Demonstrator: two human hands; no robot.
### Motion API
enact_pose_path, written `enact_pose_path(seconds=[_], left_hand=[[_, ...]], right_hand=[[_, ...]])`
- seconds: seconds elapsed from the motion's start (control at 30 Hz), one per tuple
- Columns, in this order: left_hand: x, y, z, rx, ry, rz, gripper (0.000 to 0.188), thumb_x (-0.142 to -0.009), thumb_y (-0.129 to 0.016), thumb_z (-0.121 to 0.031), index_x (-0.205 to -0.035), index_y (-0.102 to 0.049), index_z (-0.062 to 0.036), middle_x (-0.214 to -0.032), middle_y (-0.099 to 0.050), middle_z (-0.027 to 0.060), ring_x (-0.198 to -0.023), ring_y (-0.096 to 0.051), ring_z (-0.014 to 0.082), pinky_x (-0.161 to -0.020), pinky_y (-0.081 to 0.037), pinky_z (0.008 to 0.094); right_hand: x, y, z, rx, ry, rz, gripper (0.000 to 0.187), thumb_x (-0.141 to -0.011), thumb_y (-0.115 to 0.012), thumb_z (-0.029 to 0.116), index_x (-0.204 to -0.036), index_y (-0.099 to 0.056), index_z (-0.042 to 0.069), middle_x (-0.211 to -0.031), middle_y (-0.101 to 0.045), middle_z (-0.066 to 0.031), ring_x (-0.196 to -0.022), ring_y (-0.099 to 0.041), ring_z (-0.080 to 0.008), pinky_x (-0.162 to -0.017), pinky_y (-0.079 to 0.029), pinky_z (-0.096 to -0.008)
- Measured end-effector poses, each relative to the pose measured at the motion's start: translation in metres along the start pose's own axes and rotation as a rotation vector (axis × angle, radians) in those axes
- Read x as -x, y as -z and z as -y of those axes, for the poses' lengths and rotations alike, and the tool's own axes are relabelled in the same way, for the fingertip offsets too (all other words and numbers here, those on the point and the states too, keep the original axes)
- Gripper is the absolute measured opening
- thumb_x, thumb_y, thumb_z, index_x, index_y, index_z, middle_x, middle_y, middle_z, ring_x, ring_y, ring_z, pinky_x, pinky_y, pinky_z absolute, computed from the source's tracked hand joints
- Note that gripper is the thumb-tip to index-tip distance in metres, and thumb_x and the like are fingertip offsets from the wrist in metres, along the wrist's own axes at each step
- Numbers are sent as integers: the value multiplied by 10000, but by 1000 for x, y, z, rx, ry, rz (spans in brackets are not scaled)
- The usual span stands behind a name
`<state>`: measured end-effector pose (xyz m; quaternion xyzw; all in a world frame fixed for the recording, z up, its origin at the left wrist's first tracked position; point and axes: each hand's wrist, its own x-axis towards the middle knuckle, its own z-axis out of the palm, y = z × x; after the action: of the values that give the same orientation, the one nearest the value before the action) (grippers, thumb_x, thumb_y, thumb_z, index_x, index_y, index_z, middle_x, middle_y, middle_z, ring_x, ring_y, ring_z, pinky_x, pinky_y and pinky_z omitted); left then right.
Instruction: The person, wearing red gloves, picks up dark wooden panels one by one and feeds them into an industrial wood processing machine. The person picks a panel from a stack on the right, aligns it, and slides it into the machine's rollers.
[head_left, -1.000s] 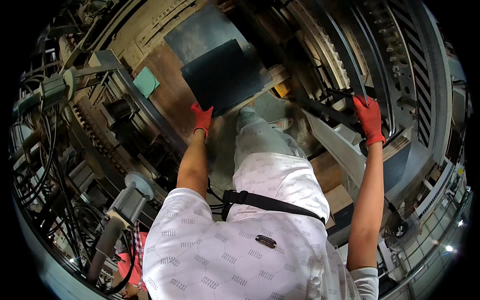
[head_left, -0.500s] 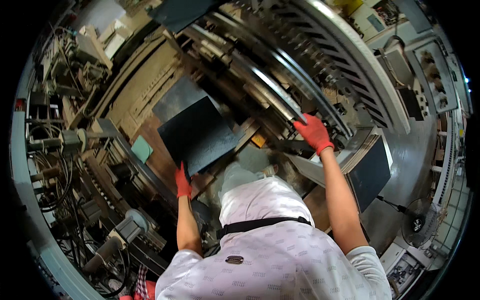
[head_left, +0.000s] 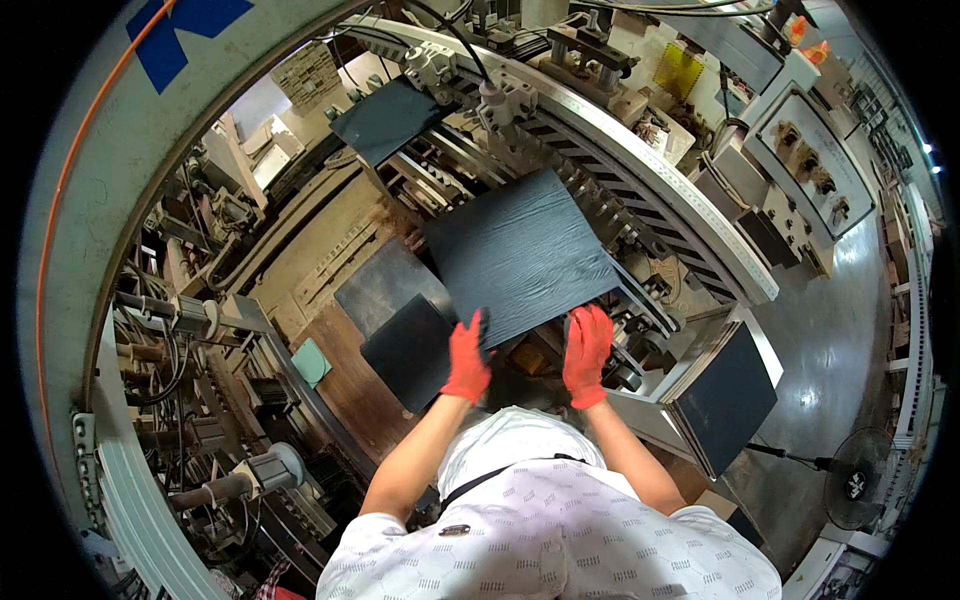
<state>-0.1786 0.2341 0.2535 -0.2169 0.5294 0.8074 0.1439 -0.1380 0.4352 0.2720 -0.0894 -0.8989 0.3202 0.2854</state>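
Observation:
A dark blue-grey rectangular board with a wavy, textured face lies tilted across the metal rails in front of me. My left hand, in a red work glove with dark fingertips, is closed on its near-left corner. Closed on its near-right corner is my right hand, gloved the same way; its fingertips are partly hidden. Left of my left hand, a smaller-looking dark board rests over a brown panel and a grey plate.
Another dark board lies at the far end of the rails. A stack of boards leans at my right, with a black fan beyond it. Machine cylinders and cables crowd the left; a long ruled beam curves along the far right.
The textured board now lies over the rails, farther right. My right hand has left the rail and come inward to the board's corner; my left hand has moved right. The view has shifted.

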Motion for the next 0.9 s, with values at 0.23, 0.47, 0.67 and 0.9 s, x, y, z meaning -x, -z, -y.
enact_pose_path(seconds=[0.23,0.47,0.67,0.9], left_hand=[[-29,-78,29,152,53,110,367,-939,-679,-294,-1257,-563,-152,-1202,-599,-5,-1036,-572,156,-786,-490,366],[-83,-105,2,301,-114,-44,464,-929,-689,-217,-1345,-527,-87,-1259,-612,57,-1119,-591,210,-926,-497,389],[-114,-124,15,396,-179,-308,682,-863,-765,-250,-1417,-424,-46,-1266,-596,106,-1064,-605,272,-904,-505,429],[-107,-111,10,464,-52,-69,469,-914,-693,-370,-1276,-563,-101,-1184,-640,90,-1019,-639,282,-898,-529,437]], right_hand=[[-45,-27,-14,164,-311,273,446,-870,-636,465,-1002,-613,39,-1069,-626,-167,-1060,-579,-376,-919,-430,-477],[-70,-57,-23,107,-383,265,435,-888,-622,425,-921,-579,-6,-1023,-613,-215,-1012,-592,-397,-861,-474,-478],[-80,-51,-32,-10,-359,233,457,-906,-603,441,-944,-567,-13,-1032,-597,-219,-1002,-591,-403,-855,-473,-488],[-82,-40,-35,-92,-335,330,463,-933,-598,479,-923,-517,24,-986,-596,-181,-961,-586,-395,-812,-468,-483]])
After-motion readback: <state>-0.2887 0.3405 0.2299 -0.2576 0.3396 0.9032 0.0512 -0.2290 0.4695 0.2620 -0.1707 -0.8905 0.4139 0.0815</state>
